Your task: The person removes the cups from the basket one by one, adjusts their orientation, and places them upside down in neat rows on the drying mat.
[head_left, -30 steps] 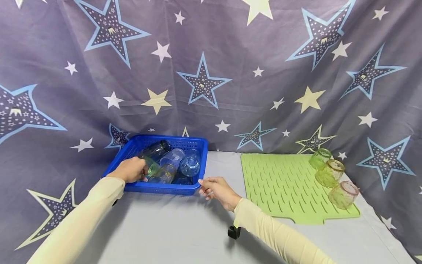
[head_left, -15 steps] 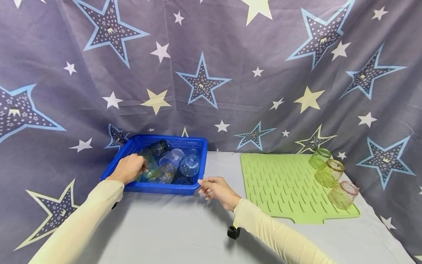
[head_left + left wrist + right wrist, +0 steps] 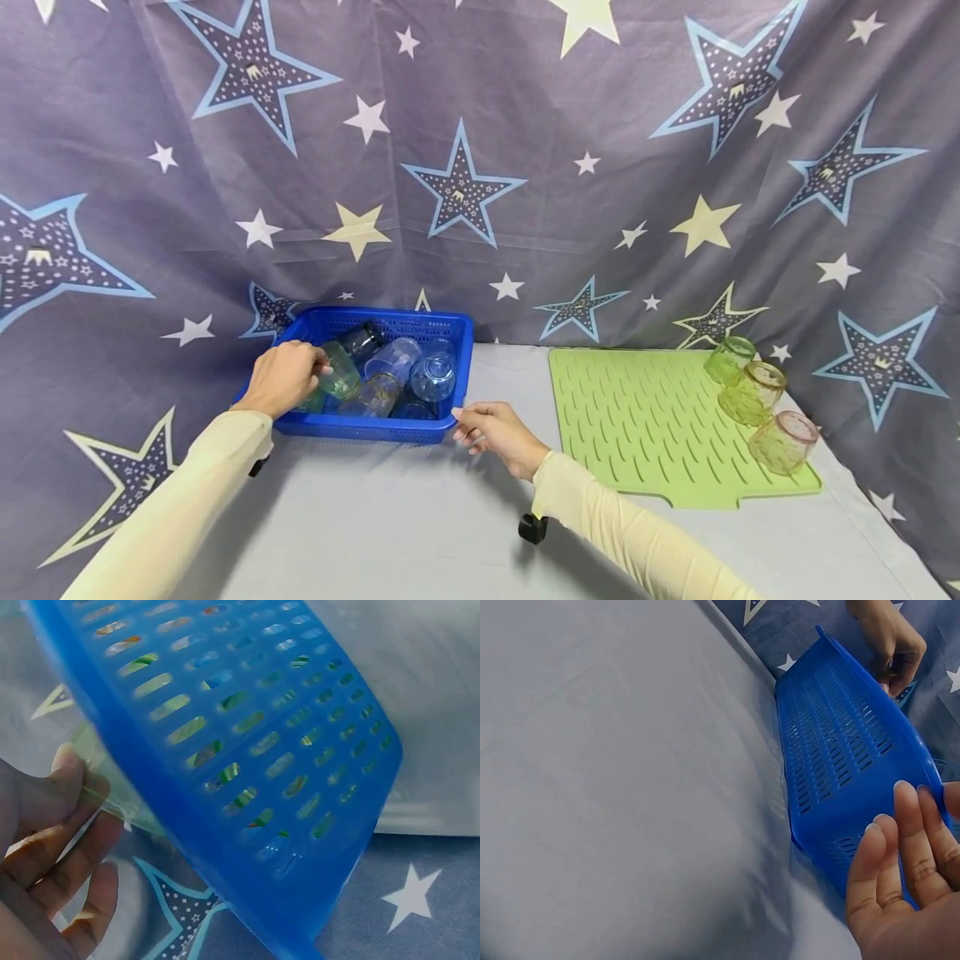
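In the head view my left hand [image 3: 281, 379] pinches a pale green glass [image 3: 341, 371] by one end, at the left side of the blue basket [image 3: 360, 428]. The glass is tilted over the other glasses; in the left wrist view the basket wall hides part of it. At the basket's near right corner, my right hand [image 3: 495, 435] pinches the rim between thumb and fingers. Inside the basket lie a dark glass [image 3: 363, 338], a clear glass [image 3: 393, 358], a blue glass [image 3: 432, 377] and a yellowish glass [image 3: 377, 397].
A green drying mat [image 3: 637, 425] lies to the right on the pale tablecloth [image 3: 375, 525]. Along its right edge stand a green glass [image 3: 727, 360], a yellow glass [image 3: 752, 395] and a pink glass [image 3: 782, 443], all upside down. A star-patterned curtain [image 3: 480, 275] hangs behind.
My left hand has drawn slightly up and to the left, lifting the pale green glass from among the others. My right hand has stayed at the basket corner.
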Demonstrator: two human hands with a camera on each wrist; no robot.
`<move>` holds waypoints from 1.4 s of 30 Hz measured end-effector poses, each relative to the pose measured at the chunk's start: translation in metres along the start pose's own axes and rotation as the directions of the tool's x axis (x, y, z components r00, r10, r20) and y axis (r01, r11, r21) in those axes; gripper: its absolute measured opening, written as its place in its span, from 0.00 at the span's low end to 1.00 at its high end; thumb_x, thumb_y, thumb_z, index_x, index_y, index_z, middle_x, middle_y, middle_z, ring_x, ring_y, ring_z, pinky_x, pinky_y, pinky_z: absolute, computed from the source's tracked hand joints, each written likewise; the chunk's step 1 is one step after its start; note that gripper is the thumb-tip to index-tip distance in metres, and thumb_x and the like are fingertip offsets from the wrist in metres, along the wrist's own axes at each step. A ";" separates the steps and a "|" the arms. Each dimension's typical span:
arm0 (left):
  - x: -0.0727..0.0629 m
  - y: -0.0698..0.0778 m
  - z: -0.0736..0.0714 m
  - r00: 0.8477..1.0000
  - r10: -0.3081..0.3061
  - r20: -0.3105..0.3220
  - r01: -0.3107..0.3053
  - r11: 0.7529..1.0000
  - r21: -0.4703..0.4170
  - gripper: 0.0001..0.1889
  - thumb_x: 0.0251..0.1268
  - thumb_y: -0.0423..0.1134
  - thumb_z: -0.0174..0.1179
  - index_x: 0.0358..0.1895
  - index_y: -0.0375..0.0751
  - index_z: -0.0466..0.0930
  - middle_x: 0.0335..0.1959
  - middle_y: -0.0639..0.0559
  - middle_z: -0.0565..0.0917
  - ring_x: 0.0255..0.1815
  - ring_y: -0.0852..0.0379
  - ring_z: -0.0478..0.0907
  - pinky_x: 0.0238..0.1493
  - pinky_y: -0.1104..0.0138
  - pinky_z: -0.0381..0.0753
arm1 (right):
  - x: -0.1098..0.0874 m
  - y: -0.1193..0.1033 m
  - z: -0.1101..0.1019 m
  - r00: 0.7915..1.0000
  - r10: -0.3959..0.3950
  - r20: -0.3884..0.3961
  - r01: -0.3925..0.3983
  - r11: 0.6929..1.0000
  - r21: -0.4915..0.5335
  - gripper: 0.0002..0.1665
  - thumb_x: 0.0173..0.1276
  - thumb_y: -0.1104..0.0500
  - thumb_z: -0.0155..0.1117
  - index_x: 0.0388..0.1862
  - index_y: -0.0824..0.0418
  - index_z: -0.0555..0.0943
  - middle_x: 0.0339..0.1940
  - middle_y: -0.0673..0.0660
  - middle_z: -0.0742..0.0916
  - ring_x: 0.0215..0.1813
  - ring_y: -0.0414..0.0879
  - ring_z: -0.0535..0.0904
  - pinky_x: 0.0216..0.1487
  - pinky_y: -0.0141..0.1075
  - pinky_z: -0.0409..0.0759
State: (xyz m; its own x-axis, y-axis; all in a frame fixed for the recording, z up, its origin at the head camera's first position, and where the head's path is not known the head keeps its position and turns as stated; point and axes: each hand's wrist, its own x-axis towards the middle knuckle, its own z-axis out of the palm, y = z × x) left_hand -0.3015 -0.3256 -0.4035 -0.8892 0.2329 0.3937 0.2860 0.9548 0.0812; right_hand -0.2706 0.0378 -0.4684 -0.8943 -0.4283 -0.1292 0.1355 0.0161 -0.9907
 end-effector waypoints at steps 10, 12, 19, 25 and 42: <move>-0.001 0.006 -0.004 0.991 -0.025 -0.132 0.017 0.998 -0.061 0.05 0.67 0.37 0.69 0.35 0.39 0.90 0.31 0.44 0.86 0.30 0.44 0.82 0.31 0.47 0.81 | -0.001 0.000 0.000 1.000 0.000 0.000 0.000 1.000 0.001 0.18 0.76 0.51 0.65 0.45 0.67 0.84 0.32 0.57 0.87 0.32 0.44 0.81 0.36 0.36 0.82; -0.001 0.009 -0.004 0.988 -0.022 -0.154 0.010 0.997 -0.074 0.05 0.67 0.37 0.69 0.34 0.40 0.89 0.30 0.45 0.85 0.28 0.45 0.81 0.30 0.47 0.81 | -0.001 0.000 0.000 1.000 -0.001 -0.002 0.001 1.000 -0.001 0.18 0.76 0.51 0.65 0.45 0.66 0.84 0.32 0.56 0.87 0.32 0.44 0.81 0.37 0.37 0.82; -0.003 0.027 -0.006 0.980 -0.063 -0.190 0.033 0.987 -0.156 0.06 0.68 0.39 0.69 0.37 0.39 0.89 0.32 0.44 0.85 0.32 0.44 0.81 0.33 0.47 0.80 | -0.001 0.001 0.000 1.000 0.006 -0.005 -0.006 1.000 0.003 0.18 0.75 0.50 0.66 0.45 0.66 0.84 0.35 0.61 0.88 0.33 0.45 0.82 0.37 0.37 0.82; -0.001 0.044 -0.011 0.976 -0.134 -0.171 0.085 0.960 -0.266 0.08 0.73 0.40 0.65 0.43 0.39 0.89 0.36 0.44 0.87 0.31 0.48 0.80 0.33 0.52 0.78 | -0.001 0.000 -0.001 1.000 0.006 -0.006 -0.006 1.000 -0.002 0.19 0.76 0.50 0.66 0.45 0.67 0.84 0.34 0.60 0.87 0.32 0.45 0.81 0.38 0.38 0.82; 0.003 0.084 -0.014 0.975 -0.192 -0.113 0.102 0.836 -0.539 0.06 0.73 0.42 0.66 0.42 0.44 0.88 0.32 0.53 0.87 0.30 0.54 0.77 0.34 0.61 0.75 | -0.001 -0.001 0.000 1.000 0.005 -0.006 -0.005 1.000 -0.012 0.18 0.75 0.49 0.66 0.44 0.65 0.85 0.33 0.59 0.87 0.32 0.45 0.82 0.38 0.38 0.83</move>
State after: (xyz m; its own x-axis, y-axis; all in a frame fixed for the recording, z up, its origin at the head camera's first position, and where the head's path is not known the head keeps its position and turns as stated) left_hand -0.2750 -0.2471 -0.3829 -0.8814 0.0225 0.4717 0.3404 0.7225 0.6017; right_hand -0.2697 0.0383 -0.4674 -0.8963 -0.4227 -0.1342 0.1348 0.0286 -0.9905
